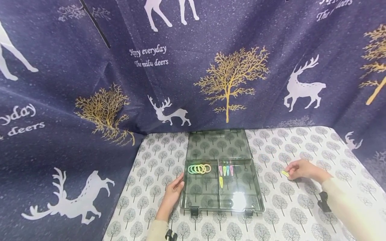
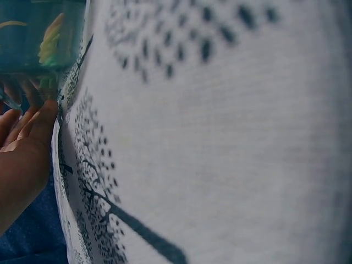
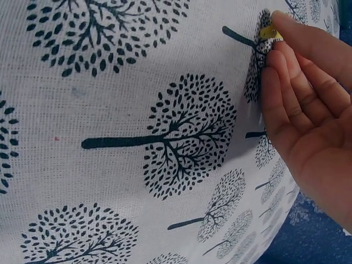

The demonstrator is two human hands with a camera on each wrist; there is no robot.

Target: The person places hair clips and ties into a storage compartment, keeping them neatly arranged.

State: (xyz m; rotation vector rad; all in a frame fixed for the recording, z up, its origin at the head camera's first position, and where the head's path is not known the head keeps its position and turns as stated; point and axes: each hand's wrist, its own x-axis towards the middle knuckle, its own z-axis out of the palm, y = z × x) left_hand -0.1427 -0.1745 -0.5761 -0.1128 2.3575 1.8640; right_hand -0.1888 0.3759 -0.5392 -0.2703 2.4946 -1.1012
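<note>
On the left side of the clear dark plastic box (image 1: 201,189), my left hand (image 1: 172,195) rests with its fingertips at the side wall. The left wrist view shows these fingers (image 2: 44,121) fairly straight against the box. To the right of the box, my right hand (image 1: 301,170) pinches a small yellow snap hair clip (image 1: 284,173) between thumb and fingers, close over the cloth. In the right wrist view the clip (image 3: 269,33) is partly hidden by the fingertips. Inside the box lie overlapping pastel rings (image 1: 197,169) and several coloured hair clips (image 1: 228,171), with one yellow clip (image 1: 221,182) below them.
The box's hinged lid (image 1: 217,145) lies back, away from me, and two latches (image 1: 194,211) sit at the front edge. A white tree-print cloth (image 1: 280,207) covers the table. Behind it hangs a dark blue curtain (image 1: 187,83) with deer and trees.
</note>
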